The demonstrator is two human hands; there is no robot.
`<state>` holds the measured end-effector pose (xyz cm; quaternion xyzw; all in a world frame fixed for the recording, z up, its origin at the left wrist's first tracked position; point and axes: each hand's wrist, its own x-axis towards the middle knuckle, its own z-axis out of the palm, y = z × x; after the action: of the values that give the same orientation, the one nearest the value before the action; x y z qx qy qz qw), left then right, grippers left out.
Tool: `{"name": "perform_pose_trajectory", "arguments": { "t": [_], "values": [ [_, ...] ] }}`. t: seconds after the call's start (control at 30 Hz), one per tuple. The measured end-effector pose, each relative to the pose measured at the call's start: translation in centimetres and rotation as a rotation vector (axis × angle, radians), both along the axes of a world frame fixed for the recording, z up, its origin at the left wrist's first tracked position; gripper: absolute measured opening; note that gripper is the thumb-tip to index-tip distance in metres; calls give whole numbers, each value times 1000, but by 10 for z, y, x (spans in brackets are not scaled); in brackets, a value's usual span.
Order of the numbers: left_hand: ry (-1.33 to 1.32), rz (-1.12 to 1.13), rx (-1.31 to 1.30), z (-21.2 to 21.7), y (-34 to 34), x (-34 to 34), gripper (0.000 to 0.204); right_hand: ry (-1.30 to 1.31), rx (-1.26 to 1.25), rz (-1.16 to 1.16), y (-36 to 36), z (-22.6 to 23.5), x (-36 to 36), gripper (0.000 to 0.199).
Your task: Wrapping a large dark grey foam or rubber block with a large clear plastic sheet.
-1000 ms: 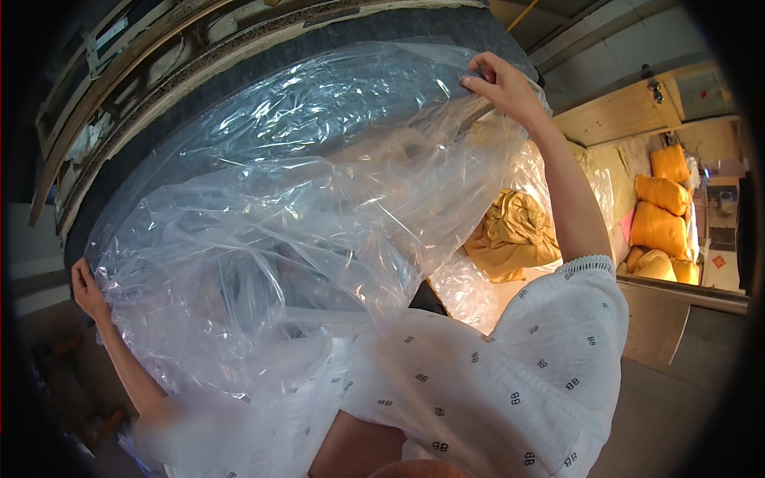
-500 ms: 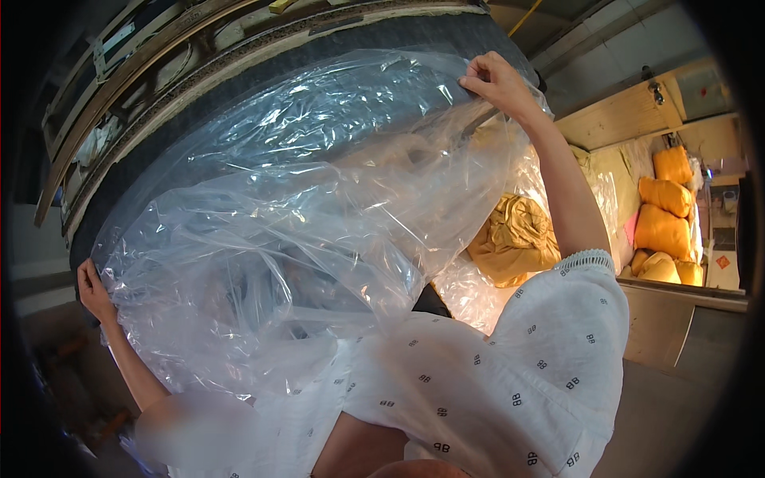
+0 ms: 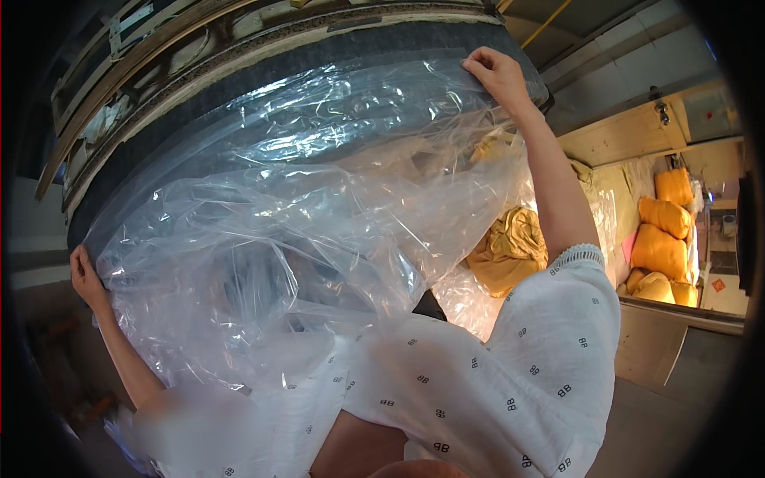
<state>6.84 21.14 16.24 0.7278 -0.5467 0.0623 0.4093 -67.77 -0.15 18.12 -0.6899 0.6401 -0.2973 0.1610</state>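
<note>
A large clear plastic sheet spreads in wrinkled folds between my widely parted arms, from a dark table surface back to my chest. At the far right, my right hand pinches the sheet's far edge between thumb and fingers. My left hand grips the sheet's left corner at the table's left end, its fingers closed. Between the hands the far edge runs in a long line across the table. Whether the plastic has one layer or more, I cannot tell.
Yellow-gold cloth lies bunched to the right, beside my right arm. Beyond it, several orange bundles are stacked. A wooden rail runs along the table's far side, and a light wooden panel stands at right.
The sheet's far edge now looks straighter and tauter between my hands. My left hand has moved slightly up and left; my right hand has shifted a little. Both keep their grip.
</note>
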Motion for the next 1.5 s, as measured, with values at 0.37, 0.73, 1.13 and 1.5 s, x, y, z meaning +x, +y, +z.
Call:
{"name": "perform_pose_trajectory", "arguments": {
  "t": [0.37,0.73,1.13,1.5],
  "values": [
    [257,-19,78,0,135,20,19,133,-259,-53,-17,-13,18,19],
    [794,88,-513,64,16,-12,33,-883,-481,-6,-73,73,32,22],
    [372,155,-117,-3,-137,16,32,-434,-431,-143,-124,-36,11,21],
    [77,395,7,6,-165,11,37,23,-486,-395,-147,-22,23,32]
  ]
}}
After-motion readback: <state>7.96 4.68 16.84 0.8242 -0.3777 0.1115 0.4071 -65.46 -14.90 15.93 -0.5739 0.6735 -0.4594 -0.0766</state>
